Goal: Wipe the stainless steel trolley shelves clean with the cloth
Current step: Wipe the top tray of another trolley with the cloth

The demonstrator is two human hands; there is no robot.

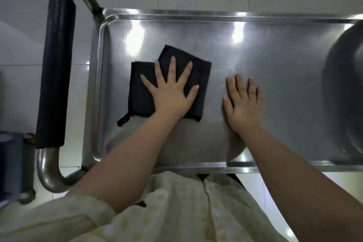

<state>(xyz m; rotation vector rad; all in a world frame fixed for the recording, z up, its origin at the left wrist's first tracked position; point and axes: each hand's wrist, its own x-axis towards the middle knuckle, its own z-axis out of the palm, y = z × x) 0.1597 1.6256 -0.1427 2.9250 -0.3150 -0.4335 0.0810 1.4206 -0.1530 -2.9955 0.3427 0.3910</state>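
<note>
The stainless steel trolley's top shelf (275,68) fills the middle of the view, shiny with light glare. A black folded cloth (141,92) lies flat on its left half, a small loop tag sticking out at its lower left corner. My left hand (170,88) presses on the cloth with fingers spread and straight. My right hand (243,102) rests flat on the bare steel just right of the cloth, fingers straight and close together, holding nothing.
The trolley's push handle (56,70), a steel tube with a black grip, runs down the left side. A large steel bowl (345,92) sits on the shelf at the right edge. Pale tiled floor surrounds the trolley. A grey container (9,165) stands at lower left.
</note>
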